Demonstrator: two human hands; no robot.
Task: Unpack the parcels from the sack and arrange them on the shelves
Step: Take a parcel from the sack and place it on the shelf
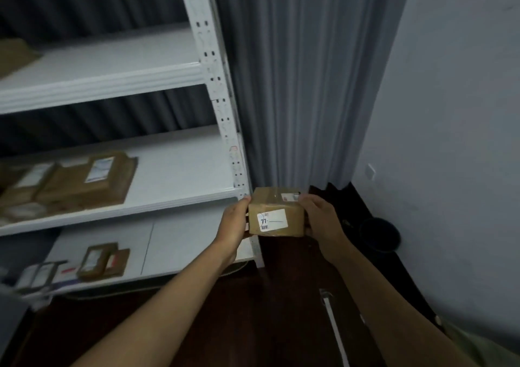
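Dark wooden floor (pixel 267 310) lies below my forearms, and just above it my left hand (pixel 235 226) and right hand (pixel 320 220) grip a small brown parcel (pixel 277 214) between them, fingers wrapped round its sides, white label facing me. Beyond stand white shelves (pixel 180 169) carrying other parcels (pixel 84 180), grey curtain (pixel 295 85) behind.
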